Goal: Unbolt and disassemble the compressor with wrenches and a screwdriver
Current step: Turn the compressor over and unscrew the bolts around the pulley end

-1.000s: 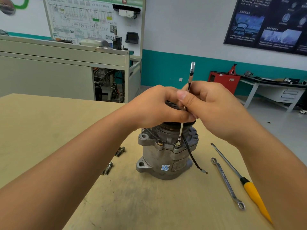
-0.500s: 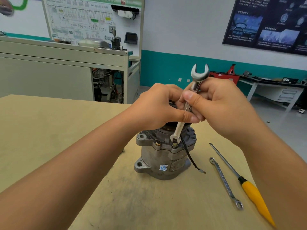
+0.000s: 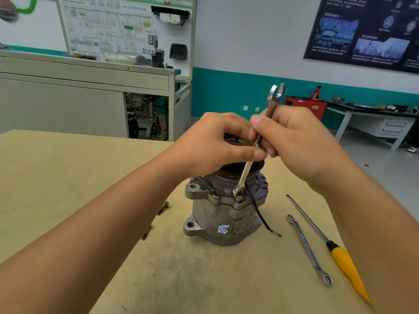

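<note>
A grey metal compressor (image 3: 223,217) stands upright on the tan table (image 3: 68,182), with a black pulley on top and a black wire (image 3: 260,214) hanging down its right side. A combination wrench (image 3: 246,172) stands nearly upright, its ring end on a bolt (image 3: 238,197) on the compressor's flange and its open jaw at the top. My left hand (image 3: 215,143) and my right hand (image 3: 301,143) both pinch the wrench's shaft above the pulley. A second bolt (image 3: 215,196) sits left of the first.
To the right on the table lie a ring spanner (image 3: 308,249) and a yellow-handled screwdriver (image 3: 335,252). Two loose bolts (image 3: 163,207) (image 3: 147,232) lie left of the compressor. A grey cabinet and a wiring display board stand behind the table.
The wrench has turned about its own axis on the bolt: one second ago it showed edge-on, now its open jaw faces me. Both hands have stayed on its shaft.
</note>
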Action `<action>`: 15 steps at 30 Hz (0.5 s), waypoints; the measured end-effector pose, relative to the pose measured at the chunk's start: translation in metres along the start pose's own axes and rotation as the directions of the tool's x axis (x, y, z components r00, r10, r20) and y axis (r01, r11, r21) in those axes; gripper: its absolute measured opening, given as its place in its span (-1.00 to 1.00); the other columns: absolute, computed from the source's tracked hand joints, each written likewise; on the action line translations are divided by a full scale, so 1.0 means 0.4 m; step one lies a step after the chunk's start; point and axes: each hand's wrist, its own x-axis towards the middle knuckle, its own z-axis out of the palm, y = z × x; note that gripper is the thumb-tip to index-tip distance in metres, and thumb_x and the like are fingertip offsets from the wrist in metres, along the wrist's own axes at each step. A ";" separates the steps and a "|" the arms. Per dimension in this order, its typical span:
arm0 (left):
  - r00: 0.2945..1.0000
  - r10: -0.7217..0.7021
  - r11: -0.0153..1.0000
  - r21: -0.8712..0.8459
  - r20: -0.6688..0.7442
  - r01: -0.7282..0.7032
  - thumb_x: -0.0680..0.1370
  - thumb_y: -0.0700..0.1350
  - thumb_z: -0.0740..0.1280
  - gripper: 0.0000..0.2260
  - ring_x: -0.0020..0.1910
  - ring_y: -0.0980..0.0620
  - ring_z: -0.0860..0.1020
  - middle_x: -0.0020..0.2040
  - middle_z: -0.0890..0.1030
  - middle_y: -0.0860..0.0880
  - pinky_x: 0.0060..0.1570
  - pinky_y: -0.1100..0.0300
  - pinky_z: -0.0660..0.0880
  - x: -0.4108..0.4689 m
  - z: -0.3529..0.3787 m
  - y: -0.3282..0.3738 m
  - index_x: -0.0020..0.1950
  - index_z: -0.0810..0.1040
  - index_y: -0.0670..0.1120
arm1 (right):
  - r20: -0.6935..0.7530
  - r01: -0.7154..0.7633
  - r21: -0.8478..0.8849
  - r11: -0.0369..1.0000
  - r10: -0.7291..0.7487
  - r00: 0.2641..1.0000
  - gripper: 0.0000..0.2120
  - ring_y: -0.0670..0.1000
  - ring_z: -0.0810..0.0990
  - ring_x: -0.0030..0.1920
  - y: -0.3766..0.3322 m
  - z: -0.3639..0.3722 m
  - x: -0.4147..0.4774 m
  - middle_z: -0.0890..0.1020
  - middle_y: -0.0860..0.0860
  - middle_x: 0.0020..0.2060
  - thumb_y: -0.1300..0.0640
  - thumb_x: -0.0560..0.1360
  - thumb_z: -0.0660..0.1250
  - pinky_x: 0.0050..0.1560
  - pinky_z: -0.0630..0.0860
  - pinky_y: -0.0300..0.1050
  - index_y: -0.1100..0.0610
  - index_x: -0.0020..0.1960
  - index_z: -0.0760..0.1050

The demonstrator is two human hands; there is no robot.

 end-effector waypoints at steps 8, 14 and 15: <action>0.999 -0.034 0.999 0.020 -0.014 0.035 0.42 -0.06 0.47 -0.92 -0.01 0.24 0.52 0.00 0.59 0.10 0.05 0.41 0.36 0.010 0.006 -0.017 -0.21 0.58 0.03 | 0.019 0.028 -0.026 0.999 -0.028 0.999 -0.85 -0.27 0.45 -0.38 0.011 0.008 0.008 0.51 -0.16 -0.41 0.10 0.60 0.13 -0.31 0.38 -0.21 -0.05 -0.11 0.39; 0.997 -0.048 0.999 0.017 -0.066 0.049 0.40 -0.03 0.48 -0.88 -0.09 0.29 0.51 -0.10 0.58 0.15 -0.01 0.40 0.38 0.008 0.010 -0.016 -0.24 0.57 0.00 | -0.028 0.044 -0.028 0.999 -0.045 0.999 -0.89 -0.15 0.48 -0.33 0.014 0.018 0.005 0.54 -0.10 -0.36 0.06 0.60 0.15 -0.24 0.45 -0.18 0.00 -0.09 0.41; 0.996 -0.052 0.998 0.025 -0.066 0.054 0.39 -0.02 0.48 -0.86 -0.12 0.30 0.50 -0.13 0.57 0.16 -0.03 0.39 0.38 0.007 0.009 -0.016 -0.26 0.55 0.02 | -0.034 0.045 -0.025 0.999 -0.046 0.998 -0.88 -0.14 0.50 -0.31 0.013 0.020 0.005 0.55 -0.09 -0.33 0.06 0.60 0.16 -0.22 0.46 -0.16 0.00 -0.09 0.43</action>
